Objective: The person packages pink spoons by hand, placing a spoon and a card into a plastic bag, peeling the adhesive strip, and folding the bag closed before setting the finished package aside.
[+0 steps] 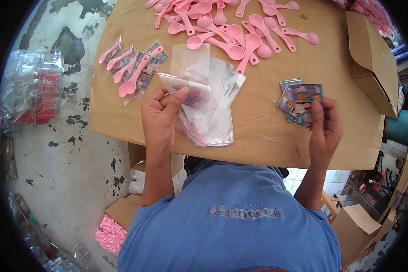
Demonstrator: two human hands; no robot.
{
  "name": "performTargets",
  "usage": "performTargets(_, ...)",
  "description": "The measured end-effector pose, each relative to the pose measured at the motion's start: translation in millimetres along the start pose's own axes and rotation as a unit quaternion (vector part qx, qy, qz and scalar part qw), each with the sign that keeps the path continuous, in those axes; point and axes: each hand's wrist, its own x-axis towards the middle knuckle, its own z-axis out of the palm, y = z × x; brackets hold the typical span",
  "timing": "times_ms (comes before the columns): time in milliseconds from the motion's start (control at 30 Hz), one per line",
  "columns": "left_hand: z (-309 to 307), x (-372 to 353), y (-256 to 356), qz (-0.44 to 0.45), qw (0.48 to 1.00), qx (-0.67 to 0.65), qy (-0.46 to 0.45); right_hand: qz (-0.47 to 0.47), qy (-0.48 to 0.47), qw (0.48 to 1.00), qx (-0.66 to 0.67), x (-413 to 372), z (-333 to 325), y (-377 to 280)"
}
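My left hand point(165, 106) pinches a clear plastic bag point(190, 84) between thumb and fingers, above a fanned pile of clear bags point(220, 111). Over on the right, my right hand point(324, 122) grips a blue printed card point(307, 93) by its lower right part. Beneath and to the left of that card lies a small stack of similar cards point(284, 97). Several pink spoons packed with cards in clear bags point(136, 75) rest on the table, left of the bag pile. Loose pink spoons point(233, 34) are heaped at the far side.
Brown paper covers the table point(263, 145). An open cardboard box point(371, 59) stands at its right edge. Bundles of plastic packaging point(31, 86) are at the far left. Another cardboard box point(353, 226) sits low on the right, and pink items point(109, 233) lie low on the left.
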Motion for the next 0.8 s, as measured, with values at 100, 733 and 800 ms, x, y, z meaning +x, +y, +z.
performTargets(100, -6.7, 0.9, -12.0, 0.006, 0.999, 0.048, -0.011, 0.063, -0.094, 0.992, 0.060, -9.7, 19.6, -8.0)
performTargets(733, 2.5, -1.8, -18.9, 0.055, 0.983, 0.169, 0.039, -0.150, -0.366, 0.909, -0.131, -17.1, 104.4, -21.6)
performTargets(800, -7.6, 1.1, -11.5, 0.038, 0.977, 0.205, 0.039, -0.151, -0.366, 0.905, -0.153, -18.4, 105.2, -20.6)
